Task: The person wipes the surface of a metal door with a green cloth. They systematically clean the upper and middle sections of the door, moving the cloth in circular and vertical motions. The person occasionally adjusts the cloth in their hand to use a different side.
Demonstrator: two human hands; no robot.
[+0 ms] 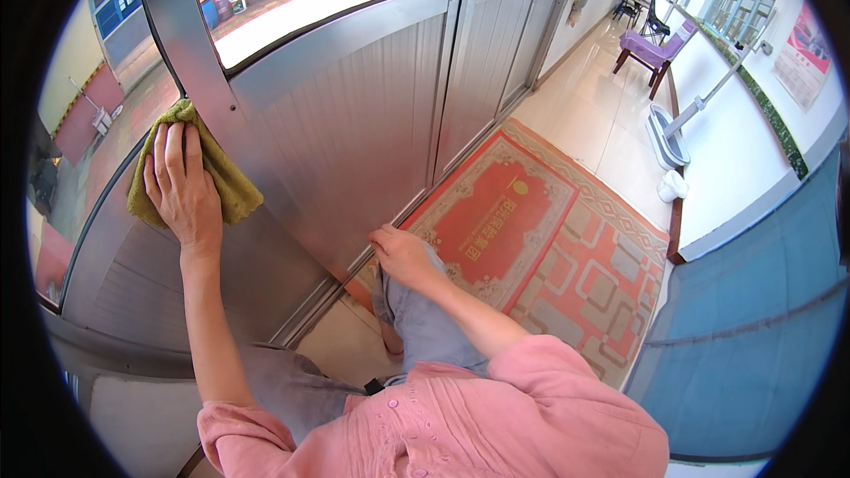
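Note:
My left hand [183,179] presses a folded olive-green cleaning cloth [232,179] against the grey metal frame of a door panel [106,243], just under the lower edge of its glass. The fingers lie over the cloth and hold it; its loose right corner hangs past my wrist. On my bent knee rests my right hand [403,255], with nothing in it and its fingers loosely bent over the grey trousers [434,301]. Beside that knee stands the ribbed lower panel [336,124] of the metal door.
A red patterned mat [567,257] lies on the tiled floor to my right. Farther along are a purple-covered chair [655,44] and a mop standing in a grey bucket [668,137]. A blue curtain [753,327] hangs at the near right. The metal floor track [305,310] runs beside my legs.

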